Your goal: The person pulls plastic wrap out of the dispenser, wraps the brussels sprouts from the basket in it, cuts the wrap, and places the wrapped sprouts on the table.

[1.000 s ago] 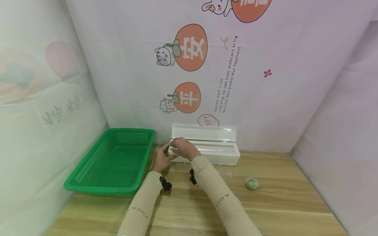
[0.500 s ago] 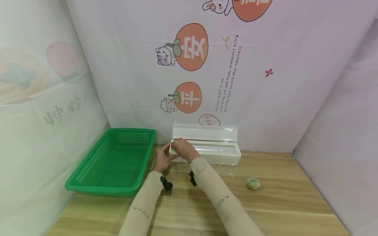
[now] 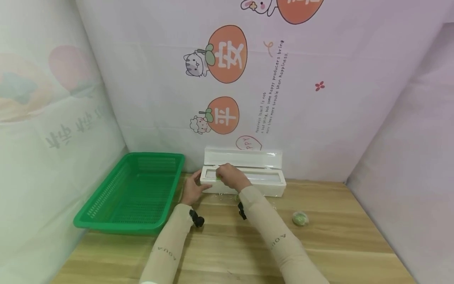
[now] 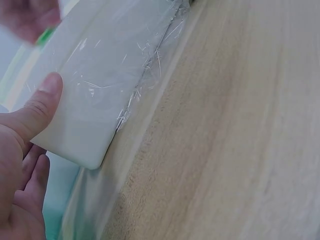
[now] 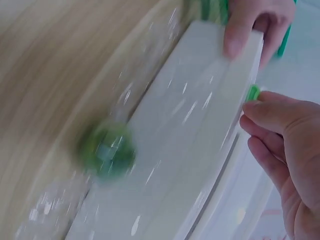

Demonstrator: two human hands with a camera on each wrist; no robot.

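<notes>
A long white cling film dispenser (image 3: 264, 188) stands against the back wall, its lid (image 3: 244, 158) raised. At its left end, my left hand (image 3: 192, 190) grips the box, thumb on the front face. My right hand (image 3: 232, 176) pinches a small green slide cutter (image 5: 252, 92) at the dispenser's top edge, left of the middle. Clear film (image 4: 125, 60) hangs down the front and spreads onto the table. In the right wrist view, a blurred round green item (image 5: 107, 150) lies by the film before the box; its kind cannot be made out.
Left of the dispenser stands a green plastic basket (image 3: 120, 228). A round, pale green item wrapped in film (image 3: 300, 218) lies on the wooden table (image 3: 340, 244) at the right. Printed cloth walls (image 3: 301, 118) enclose the back and sides.
My right hand has slid to the right along the dispenser's top edge with the slide cutter. The left hand keeps its place at the box's left end.
</notes>
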